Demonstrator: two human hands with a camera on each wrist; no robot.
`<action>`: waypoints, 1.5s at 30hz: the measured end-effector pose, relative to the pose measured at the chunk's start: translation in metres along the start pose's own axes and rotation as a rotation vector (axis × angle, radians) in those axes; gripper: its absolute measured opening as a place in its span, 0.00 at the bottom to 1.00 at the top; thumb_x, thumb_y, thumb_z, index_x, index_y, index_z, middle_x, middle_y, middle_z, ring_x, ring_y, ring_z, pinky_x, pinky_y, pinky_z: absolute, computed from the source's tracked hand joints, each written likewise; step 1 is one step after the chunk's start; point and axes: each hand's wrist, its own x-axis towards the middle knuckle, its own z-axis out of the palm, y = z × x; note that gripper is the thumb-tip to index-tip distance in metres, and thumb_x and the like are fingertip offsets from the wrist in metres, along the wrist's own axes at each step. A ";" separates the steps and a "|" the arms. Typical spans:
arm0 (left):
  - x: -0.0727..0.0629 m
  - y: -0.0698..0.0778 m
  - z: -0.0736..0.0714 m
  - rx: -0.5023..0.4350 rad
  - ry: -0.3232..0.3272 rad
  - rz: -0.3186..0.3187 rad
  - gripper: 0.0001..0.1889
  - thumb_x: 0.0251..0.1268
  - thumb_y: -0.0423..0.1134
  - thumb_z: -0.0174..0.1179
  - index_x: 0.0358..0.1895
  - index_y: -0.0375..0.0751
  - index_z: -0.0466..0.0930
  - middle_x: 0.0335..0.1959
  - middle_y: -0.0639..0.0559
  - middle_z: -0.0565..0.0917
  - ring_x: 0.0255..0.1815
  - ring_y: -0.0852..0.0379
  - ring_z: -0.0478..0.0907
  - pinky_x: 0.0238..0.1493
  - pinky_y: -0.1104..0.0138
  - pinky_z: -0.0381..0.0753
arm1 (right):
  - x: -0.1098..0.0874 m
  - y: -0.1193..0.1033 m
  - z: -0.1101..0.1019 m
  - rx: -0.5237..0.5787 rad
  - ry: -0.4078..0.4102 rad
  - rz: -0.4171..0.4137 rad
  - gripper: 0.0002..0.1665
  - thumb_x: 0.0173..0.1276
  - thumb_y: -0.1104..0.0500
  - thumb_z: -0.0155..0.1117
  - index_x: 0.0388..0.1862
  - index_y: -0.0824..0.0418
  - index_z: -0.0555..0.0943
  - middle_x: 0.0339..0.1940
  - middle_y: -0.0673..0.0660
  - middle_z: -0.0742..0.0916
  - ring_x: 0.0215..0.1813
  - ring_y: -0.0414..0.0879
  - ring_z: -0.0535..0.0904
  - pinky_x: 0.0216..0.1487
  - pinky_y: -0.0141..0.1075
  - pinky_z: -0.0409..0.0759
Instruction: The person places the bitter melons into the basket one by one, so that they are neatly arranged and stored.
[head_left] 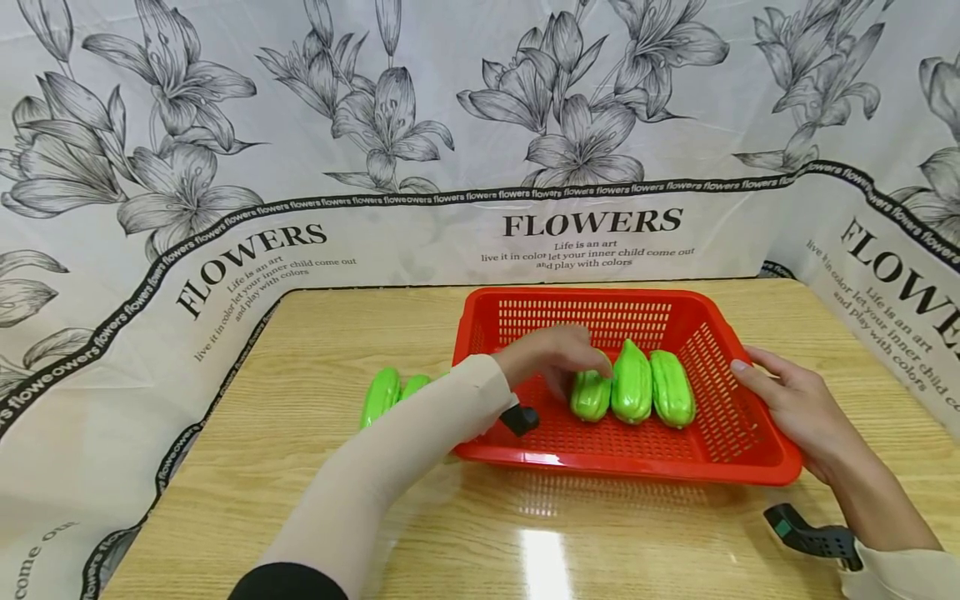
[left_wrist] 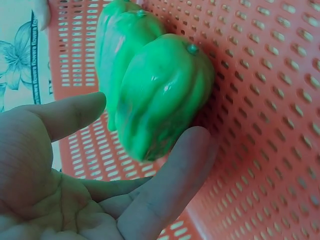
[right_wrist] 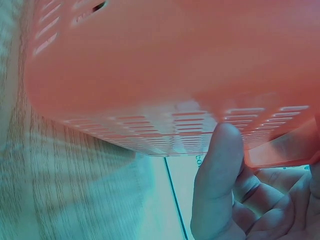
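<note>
Along the near side of the glossy wood-grain table [head_left: 225, 467], a pale, smooth left sleeve [head_left: 405, 458] comes in, black fabric at its near end; a pale right sleeve [head_left: 900, 575] shows at the near right corner. Each wrist carries a black device, the right device [head_left: 821, 540] curved and pierced with small holes. On the table sits a red basket [head_left: 630, 468], a rounded rectangle of shiny plastic with a smooth, turned-out rim and rows of narrow slots through its walls. At its right side the right hand [head_left: 802, 408] grips the rim, thumb against the plastic. Inside, toward the right half, three green vegetables [head_left: 632, 392] lie side by side: plump, oblong, ribbed lengthwise, waxy in shine, the middle one tapering to a point at its far end. Over the leftmost of them is the left hand [head_left: 555, 354], thumb and fingers spread apart, gripping nothing; whether a fingertip touches it, I cannot tell. Left of the basket, two more vegetables [head_left: 381, 396] lie on the wood, partly hidden by the left sleeve. Farthest off hangs a white cloth [head_left: 420, 242] printed with grey line-drawn lilies and black lettering
</note>
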 end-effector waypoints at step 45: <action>-0.149 -0.102 -0.146 -0.138 0.361 0.073 0.29 0.73 0.51 0.60 0.67 0.35 0.69 0.49 0.38 0.81 0.40 0.44 0.82 0.43 0.54 0.89 | 0.001 0.001 -0.001 0.006 -0.007 0.019 0.47 0.81 0.43 0.49 0.82 0.68 0.44 0.38 0.37 0.84 0.38 0.43 0.88 0.37 0.47 0.89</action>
